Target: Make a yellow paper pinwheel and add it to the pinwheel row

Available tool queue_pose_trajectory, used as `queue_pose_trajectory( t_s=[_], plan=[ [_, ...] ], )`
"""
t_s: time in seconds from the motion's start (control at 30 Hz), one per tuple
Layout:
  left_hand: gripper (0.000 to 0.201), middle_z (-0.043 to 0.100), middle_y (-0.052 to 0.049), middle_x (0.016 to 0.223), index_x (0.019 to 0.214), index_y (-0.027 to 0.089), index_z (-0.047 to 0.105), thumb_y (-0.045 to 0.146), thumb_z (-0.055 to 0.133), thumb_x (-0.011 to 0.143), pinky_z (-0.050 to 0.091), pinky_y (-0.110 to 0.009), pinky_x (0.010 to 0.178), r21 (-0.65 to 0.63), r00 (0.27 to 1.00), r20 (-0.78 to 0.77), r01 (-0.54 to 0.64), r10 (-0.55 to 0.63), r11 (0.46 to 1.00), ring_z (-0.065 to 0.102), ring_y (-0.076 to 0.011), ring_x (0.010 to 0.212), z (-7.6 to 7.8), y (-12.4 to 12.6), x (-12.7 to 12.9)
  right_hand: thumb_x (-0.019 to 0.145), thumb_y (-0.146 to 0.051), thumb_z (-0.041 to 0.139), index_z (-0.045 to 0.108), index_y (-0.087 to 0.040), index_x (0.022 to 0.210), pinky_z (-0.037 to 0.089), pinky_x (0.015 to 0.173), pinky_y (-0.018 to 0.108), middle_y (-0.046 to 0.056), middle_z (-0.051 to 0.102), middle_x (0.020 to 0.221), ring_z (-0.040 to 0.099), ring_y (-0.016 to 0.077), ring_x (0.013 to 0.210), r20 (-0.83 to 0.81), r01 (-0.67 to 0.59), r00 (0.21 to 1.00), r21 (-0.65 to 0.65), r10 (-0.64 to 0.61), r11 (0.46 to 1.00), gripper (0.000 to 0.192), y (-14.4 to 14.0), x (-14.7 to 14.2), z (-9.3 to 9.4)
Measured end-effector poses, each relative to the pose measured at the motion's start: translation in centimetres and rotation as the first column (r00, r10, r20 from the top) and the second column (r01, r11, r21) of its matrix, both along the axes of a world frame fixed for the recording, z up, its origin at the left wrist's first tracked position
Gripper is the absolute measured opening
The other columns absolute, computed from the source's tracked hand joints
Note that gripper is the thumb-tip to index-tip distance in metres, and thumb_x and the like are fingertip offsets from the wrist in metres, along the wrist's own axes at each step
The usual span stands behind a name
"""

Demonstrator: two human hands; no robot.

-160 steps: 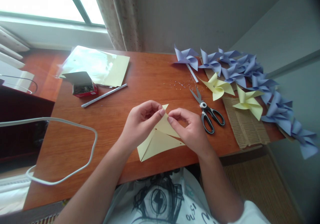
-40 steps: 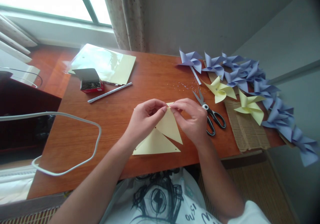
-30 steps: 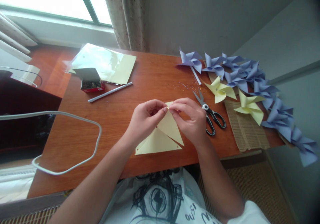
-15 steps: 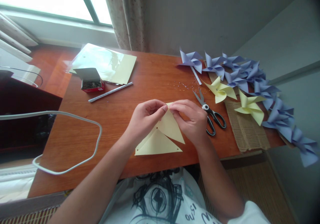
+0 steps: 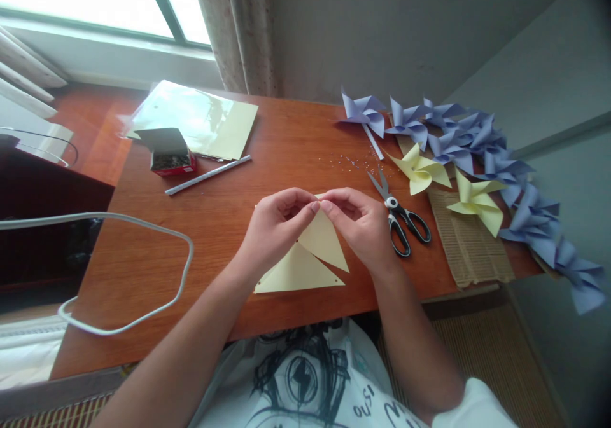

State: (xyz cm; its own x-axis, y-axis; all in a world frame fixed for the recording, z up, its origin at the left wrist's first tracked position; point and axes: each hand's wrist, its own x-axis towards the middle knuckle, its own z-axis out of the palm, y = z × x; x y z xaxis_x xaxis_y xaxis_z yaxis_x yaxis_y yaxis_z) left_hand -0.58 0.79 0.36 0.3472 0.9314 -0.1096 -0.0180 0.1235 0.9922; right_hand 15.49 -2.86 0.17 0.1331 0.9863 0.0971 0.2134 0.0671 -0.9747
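A cut square of yellow paper lies on the table in front of me, with slits running toward its middle and small holes near its corners. My left hand pinches the paper's far corner between thumb and fingers. Close against it, my right hand pinches the same corner, the two thumb tips almost touching. The near part of the sheet rests flat. Whatever else sits between the fingertips is hidden. Just right of my right hand lies a pair of scissors with black handles, blades partly apart.
Finished purple pinwheels and two yellow pinwheels lie at the right, partly over corrugated cardboard. At the back left are a small open red box, a rolled paper stick and a pack of paper. A white cable loops at left.
My right fingers have shifted, and the thumb now presses at the corner beside the left thumb. The whole view has moved slightly; the paper stays in place.
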Motion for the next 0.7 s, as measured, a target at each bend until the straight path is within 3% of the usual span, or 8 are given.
queue_pose_trajectory(
  t_s=[0.37, 0.57, 0.7],
  plan=[
    [0.021, 0.074, -0.006, 0.084, 0.085, 0.015, 0.073, 0.035, 0.078, 0.081, 0.051, -0.026, 0.069, -0.008, 0.999, 0.034, 0.026, -0.026, 1.0, 0.066, -0.0173, 0.076, -0.3, 0.1, 0.0, 0.09, -0.033, 0.071, 0.075, -0.024, 0.093, 0.059, 0.085, 0.036, 0.004, 0.076, 0.095, 0.072, 0.0215, 0.092, -0.018, -0.009, 1.0, -0.008, 0.009, 1.0, 0.011, 0.0, 0.3, 0.1],
    [0.018, 0.074, -0.006, 0.083, 0.087, 0.015, 0.072, 0.033, 0.073, 0.085, 0.049, -0.026, 0.067, 0.09, 0.999, -0.037, 0.025, -0.022, 0.996, 0.065, -0.0167, 0.075, -0.9, 0.0, 0.0, 0.092, -0.043, 0.067, 0.075, -0.022, 0.088, 0.057, 0.077, 0.032, 0.002, 0.074, 0.084, 0.069, 0.0188, 0.081, -0.036, 0.0, 0.999, -0.039, -0.002, 0.999, 0.023, 0.3, 0.2, 0.6],
    [0.016, 0.073, -0.005, 0.079, 0.087, 0.016, 0.072, 0.032, 0.071, 0.086, 0.046, -0.025, 0.061, 0.177, 0.995, -0.101, 0.016, 0.001, 0.984, 0.062, -0.015, 0.069, -1.0, -0.1, 0.1, 0.084, -0.045, 0.076, 0.071, -0.021, 0.079, 0.056, 0.069, 0.029, 0.001, 0.072, 0.077, 0.068, 0.0175, 0.074, -0.054, 0.004, 0.999, -0.077, -0.008, 0.997, 0.025, 0.7, 0.3, 0.6]
  ],
)
